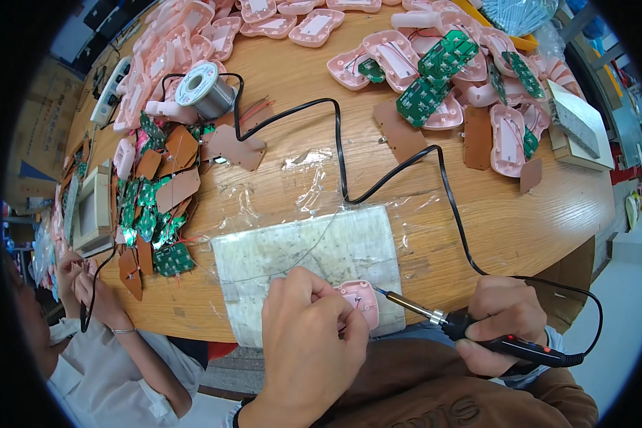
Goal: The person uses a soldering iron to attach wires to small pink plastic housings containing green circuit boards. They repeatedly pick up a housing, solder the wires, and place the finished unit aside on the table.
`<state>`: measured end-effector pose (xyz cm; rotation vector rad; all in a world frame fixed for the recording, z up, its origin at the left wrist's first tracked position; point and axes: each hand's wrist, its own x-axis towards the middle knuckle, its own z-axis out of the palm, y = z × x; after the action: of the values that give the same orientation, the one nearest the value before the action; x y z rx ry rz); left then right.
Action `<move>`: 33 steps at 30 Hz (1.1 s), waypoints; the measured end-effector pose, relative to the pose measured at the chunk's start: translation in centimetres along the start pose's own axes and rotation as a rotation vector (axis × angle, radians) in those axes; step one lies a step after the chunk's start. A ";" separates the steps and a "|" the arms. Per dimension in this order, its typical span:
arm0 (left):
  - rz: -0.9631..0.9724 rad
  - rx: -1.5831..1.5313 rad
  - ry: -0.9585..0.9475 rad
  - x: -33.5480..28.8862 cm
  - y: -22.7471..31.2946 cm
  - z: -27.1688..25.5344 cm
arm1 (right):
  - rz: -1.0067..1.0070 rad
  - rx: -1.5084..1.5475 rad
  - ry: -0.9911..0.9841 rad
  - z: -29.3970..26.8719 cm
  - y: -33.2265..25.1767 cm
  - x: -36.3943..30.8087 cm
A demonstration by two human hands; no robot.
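A small pink plastic shell lies on a worn, whitish mat at the table's front edge, with short thin wires inside it. My left hand is closed over the shell's left side, its fingers pinched together. What they grip is hidden. In my right hand is a soldering iron with a black handle. Its tip points left and sits close to the shell's right edge. A thin grey wire curves across the mat toward my left hand.
A solder spool stands at the far left. The iron's black cable winds over the table. Green circuit boards and brown boards lie heaped at left; pink shells line the back. A co-worker's hands are at the left edge.
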<state>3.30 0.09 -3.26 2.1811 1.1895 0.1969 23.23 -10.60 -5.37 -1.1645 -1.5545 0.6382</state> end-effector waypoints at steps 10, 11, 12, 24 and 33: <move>0.029 0.008 0.036 -0.2 -0.2 0.3 | 0.006 0.001 0.037 -0.5 -0.2 -0.8; 0.024 0.017 0.033 -0.2 -0.3 0.3 | 0.005 0.001 0.038 -0.5 -0.2 -0.9; 0.020 0.020 0.032 -0.3 -0.3 0.3 | 0.002 0.001 0.038 -0.6 -0.2 -0.9; 0.062 0.036 0.061 -0.5 -0.5 0.5 | -0.054 0.029 0.106 -0.5 -0.2 -1.9; 0.079 -0.036 0.055 -1.3 -0.4 -0.1 | -0.032 0.028 0.151 -0.4 -0.5 -2.2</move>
<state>2.26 -0.73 -3.23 2.2063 1.1217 0.3115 23.34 -12.87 -5.75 -1.1383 -1.4298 0.5363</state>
